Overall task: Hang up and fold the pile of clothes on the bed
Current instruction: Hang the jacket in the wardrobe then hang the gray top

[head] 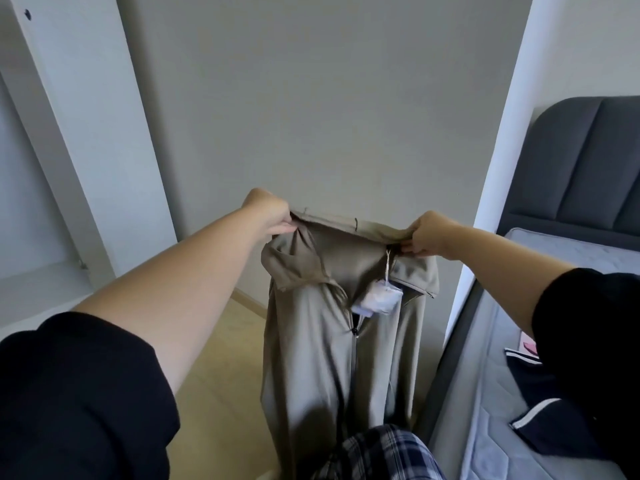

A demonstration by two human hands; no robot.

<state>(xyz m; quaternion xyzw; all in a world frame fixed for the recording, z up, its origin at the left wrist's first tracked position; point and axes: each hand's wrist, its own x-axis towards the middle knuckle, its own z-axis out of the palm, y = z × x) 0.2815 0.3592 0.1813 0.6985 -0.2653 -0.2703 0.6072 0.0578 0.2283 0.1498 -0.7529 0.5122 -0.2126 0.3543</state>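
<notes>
Left grip [268, 212] and right grip [428, 235] each pinch the collar of one beige jacket [311, 358] (one white tag [379, 299] dangling).

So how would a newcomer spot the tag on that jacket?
Against the grey wall ahead, the left hand and right hand hold up a beige zip jacket by its top edge. Below the right hand a small white tag dangles on a string, the only white thing on the beige cloth.

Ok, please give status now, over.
Left hand and right hand pinch jacket top. Tag dangling. Navy garment on bed. No hanger in view.
</notes>
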